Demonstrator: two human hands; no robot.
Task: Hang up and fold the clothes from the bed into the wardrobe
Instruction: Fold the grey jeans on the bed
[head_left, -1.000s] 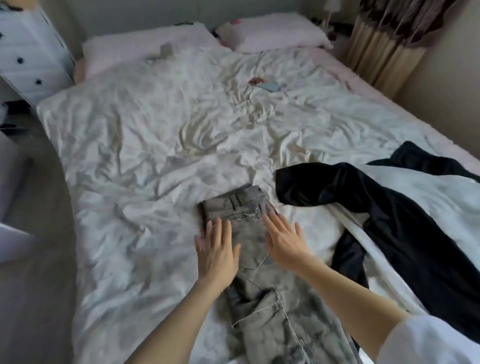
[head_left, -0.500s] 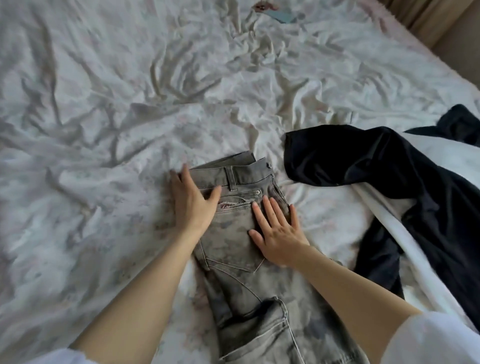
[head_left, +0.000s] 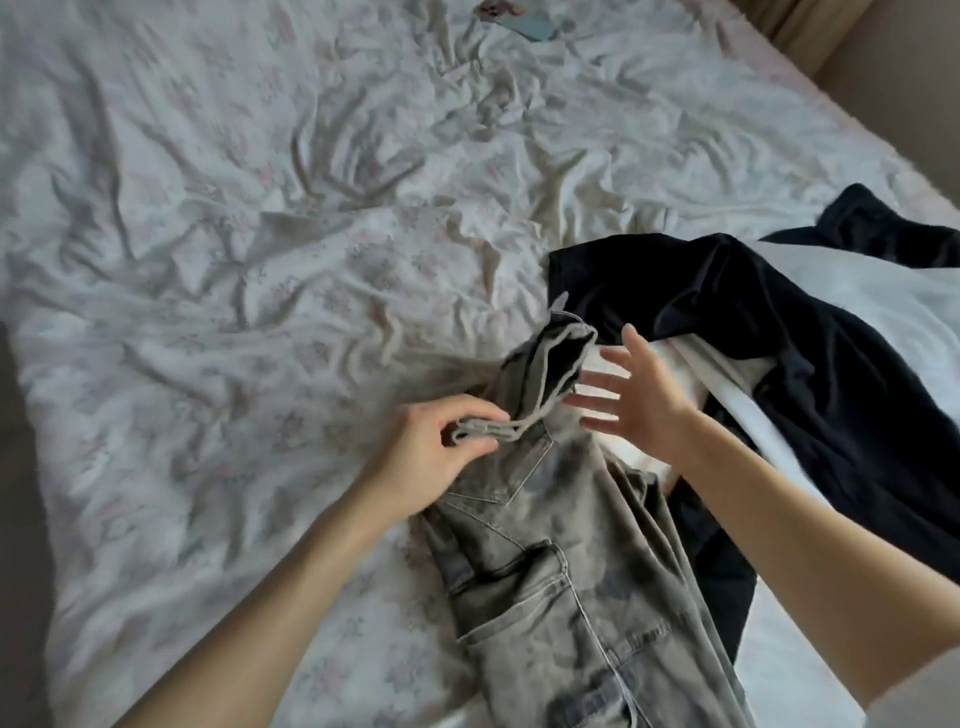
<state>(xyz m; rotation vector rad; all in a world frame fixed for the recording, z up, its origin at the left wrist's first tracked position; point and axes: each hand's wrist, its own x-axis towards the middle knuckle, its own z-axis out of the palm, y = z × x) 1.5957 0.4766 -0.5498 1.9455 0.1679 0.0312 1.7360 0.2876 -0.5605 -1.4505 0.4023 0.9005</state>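
The left hand (head_left: 434, 457) pinched the waistband of the grey washed denim jeans (head_left: 561, 571), legs trailing toward the person; the right hand (head_left: 631, 400) hovered spread, empty, beside it.

Grey jeans (head_left: 561, 597) cut off by the bottom edge, legs out of frame. Dark garment (head_left: 841, 395) cropped at the right edge, partly hidden behind the right hand (head_left: 639, 405). Small pale-blue object (head_left: 524, 21) clipped by the top edge, too blurred to identify. Waistband smeared by motion blur.
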